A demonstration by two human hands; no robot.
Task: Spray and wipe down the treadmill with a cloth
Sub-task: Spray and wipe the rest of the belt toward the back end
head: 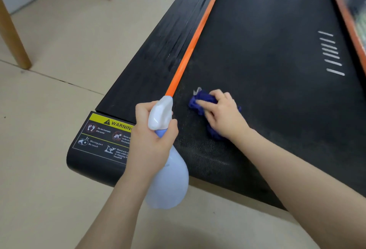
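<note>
Low black treadmill (pixel 267 31) on a pale tiled floor (pixel 49 100), seen from above at its near end. Left hand (pixel 152 136) wrapped round the neck of a pale blue spray bottle (pixel 168 177), nozzle aimed far along the orange side stripe (pixel 198 37), seemingly kept ready for another squirt. Right hand (pixel 221 114) pressing a bunched blue cloth (pixel 200 100) onto the near belt, fingers curled over it, probably to scrub with steady pressure. Yellow warning label (pixel 105 138) on the near left corner. Wooden chair legs (pixel 11 35) far left.
</note>
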